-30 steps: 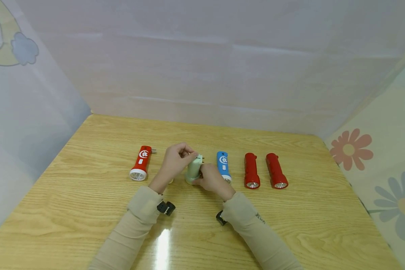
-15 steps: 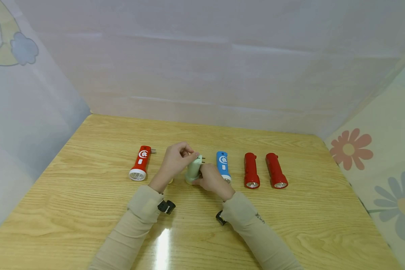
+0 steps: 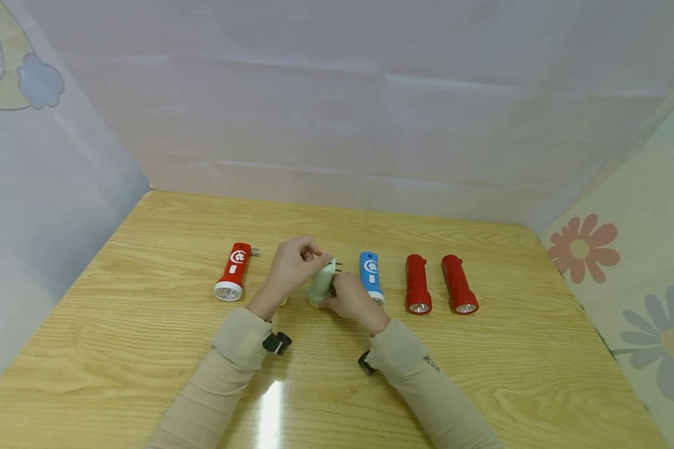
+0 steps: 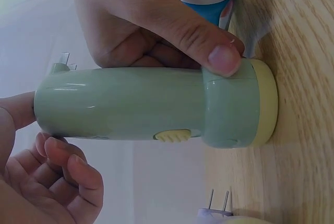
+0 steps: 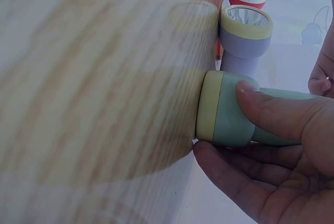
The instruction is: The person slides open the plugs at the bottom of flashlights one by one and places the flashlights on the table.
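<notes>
Green torch (image 4: 141, 101) stands head down on the desk (image 3: 539, 374) between the two hands, its yellow rim (image 4: 267, 104) against the wood and its tail uppermost. Two prongs (image 4: 64, 59) stick out from the tail toward the right, and a ribbed yellow switch (image 4: 175, 136) sits low on the side facing left. The right hand (image 3: 354, 296) grips the torch near the bottom, thumb on one side of the flared head and fingers bent round the other, one fingertip down by the rim. The left hand (image 3: 289, 268) is up at the tail with its fingers curled; one digit touches the end and other fingertips lie close against the side, though from these angles I cannot tell whether they pinch it or only rest there.

Other torches lie in a rough row, heads toward the person. Just left is a lilac torch (image 5: 245, 49), mostly hidden by the left hand in the head view. Farther left lies a red-and-white torch (image 3: 236, 268), its prongs pointing right. A blue torch (image 3: 372, 274) lies beside the right hand, which covers part of its white head; past it are two red torches (image 3: 418, 280), slightly apart. Pale cloth (image 3: 314, 112) hangs behind the desk.
</notes>
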{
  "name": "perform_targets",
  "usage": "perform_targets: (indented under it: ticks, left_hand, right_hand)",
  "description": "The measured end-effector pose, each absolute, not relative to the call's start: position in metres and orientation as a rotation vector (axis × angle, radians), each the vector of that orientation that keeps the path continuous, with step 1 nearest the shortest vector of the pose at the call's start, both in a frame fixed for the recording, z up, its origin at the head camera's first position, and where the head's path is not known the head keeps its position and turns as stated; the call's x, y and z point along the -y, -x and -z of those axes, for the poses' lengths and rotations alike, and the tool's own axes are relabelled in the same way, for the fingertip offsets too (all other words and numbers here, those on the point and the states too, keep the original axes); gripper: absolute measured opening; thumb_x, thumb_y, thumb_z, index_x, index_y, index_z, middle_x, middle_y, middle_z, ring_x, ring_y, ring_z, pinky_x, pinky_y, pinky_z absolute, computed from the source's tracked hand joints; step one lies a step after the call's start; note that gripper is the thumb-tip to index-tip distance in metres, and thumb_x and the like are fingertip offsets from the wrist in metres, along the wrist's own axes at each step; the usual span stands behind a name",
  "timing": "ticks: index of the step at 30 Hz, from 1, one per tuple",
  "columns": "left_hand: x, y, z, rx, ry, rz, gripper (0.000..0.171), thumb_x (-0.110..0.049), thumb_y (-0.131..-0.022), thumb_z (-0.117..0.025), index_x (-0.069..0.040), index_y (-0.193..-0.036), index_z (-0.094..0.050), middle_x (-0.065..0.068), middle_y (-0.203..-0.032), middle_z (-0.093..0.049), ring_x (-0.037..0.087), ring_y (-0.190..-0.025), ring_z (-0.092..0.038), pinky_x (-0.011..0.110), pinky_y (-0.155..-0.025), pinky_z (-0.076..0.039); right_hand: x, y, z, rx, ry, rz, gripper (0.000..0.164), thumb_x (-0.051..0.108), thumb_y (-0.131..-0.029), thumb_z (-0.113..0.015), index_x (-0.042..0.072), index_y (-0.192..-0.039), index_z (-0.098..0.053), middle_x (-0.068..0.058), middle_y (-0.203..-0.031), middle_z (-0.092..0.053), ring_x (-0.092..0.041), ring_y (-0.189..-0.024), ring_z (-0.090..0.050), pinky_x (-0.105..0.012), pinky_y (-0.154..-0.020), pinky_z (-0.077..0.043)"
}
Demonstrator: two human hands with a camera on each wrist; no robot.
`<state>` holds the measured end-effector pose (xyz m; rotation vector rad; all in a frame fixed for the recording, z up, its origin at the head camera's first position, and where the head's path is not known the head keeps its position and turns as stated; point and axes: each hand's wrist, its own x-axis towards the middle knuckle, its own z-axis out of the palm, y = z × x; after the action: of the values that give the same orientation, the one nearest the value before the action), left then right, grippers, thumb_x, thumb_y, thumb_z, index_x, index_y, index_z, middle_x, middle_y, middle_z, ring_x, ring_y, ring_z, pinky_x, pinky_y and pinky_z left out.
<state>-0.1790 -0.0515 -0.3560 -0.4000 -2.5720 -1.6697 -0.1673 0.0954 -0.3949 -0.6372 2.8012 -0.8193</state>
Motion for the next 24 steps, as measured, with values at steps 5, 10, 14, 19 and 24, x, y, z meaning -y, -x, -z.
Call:
perform_targets:
  ticks: [5, 10, 14, 19, 24]
  left_hand:
    - [0.0521, 0.1800, 0.3554, 2.599, 0.404, 1.645, 0.016, -0.018, -0.081, -0.069, -0.005, -0.077, -0.061, 0.001, -0.054, -0.041, 0.013, -0.048, -0.034, 0.023, -0.045, -0.028]
    - [0.0522, 0.1818, 0.3553, 2.634, 0.401, 1.630, 0.018, -0.020, -0.081, -0.070, -0.006, -0.076, -0.060, 0.002, -0.055, -0.041, 0.013, -0.048, -0.034, 0.024, -0.045, -0.028]
    - [0.0517, 0.1832, 0.3553, 2.657, 0.397, 1.613, 0.019, -0.022, -0.081, -0.070, -0.007, -0.076, -0.060, 0.003, -0.056, -0.042, 0.015, -0.048, -0.034, 0.025, -0.046, -0.029]
    - [0.0506, 0.1849, 0.3553, 2.668, 0.419, 1.577, 0.019, -0.023, -0.081, -0.069, -0.007, -0.076, -0.060, 0.002, -0.056, -0.042, 0.014, -0.049, -0.035, 0.025, -0.047, -0.030]
    - [0.0506, 0.1839, 0.3546, 2.644, 0.442, 1.579, 0.019, -0.021, -0.081, -0.069, -0.006, -0.075, -0.060, 0.002, -0.055, -0.042, 0.014, -0.047, -0.035, 0.025, -0.046, -0.031]
  right_hand:
    - [-0.0952, 0.1662, 0.3944, -2.799, 0.638, 0.818, 0.032, 0.012, -0.075, -0.076, -0.005, -0.097, -0.062, -0.014, -0.086, -0.065, -0.022, -0.076, -0.061, -0.031, -0.064, -0.049]
    - [-0.0954, 0.1662, 0.3950, -2.803, 0.638, 0.817, 0.032, 0.013, -0.075, -0.076, -0.005, -0.098, -0.062, -0.014, -0.086, -0.065, -0.021, -0.074, -0.061, -0.030, -0.063, -0.049]
    - [-0.0962, 0.1667, 0.3953, -2.811, 0.641, 0.805, 0.032, 0.013, -0.075, -0.075, -0.005, -0.098, -0.062, -0.014, -0.086, -0.065, -0.020, -0.073, -0.061, -0.029, -0.062, -0.048]
    - [-0.0971, 0.1667, 0.3951, -2.828, 0.655, 0.791, 0.032, 0.014, -0.075, -0.076, -0.005, -0.096, -0.062, -0.013, -0.084, -0.064, -0.020, -0.072, -0.060, -0.028, -0.060, -0.048]
    - [-0.0969, 0.1664, 0.3944, -2.819, 0.648, 0.797, 0.033, 0.014, -0.075, -0.076, -0.005, -0.097, -0.062, -0.014, -0.085, -0.065, -0.021, -0.074, -0.061, -0.029, -0.062, -0.048]
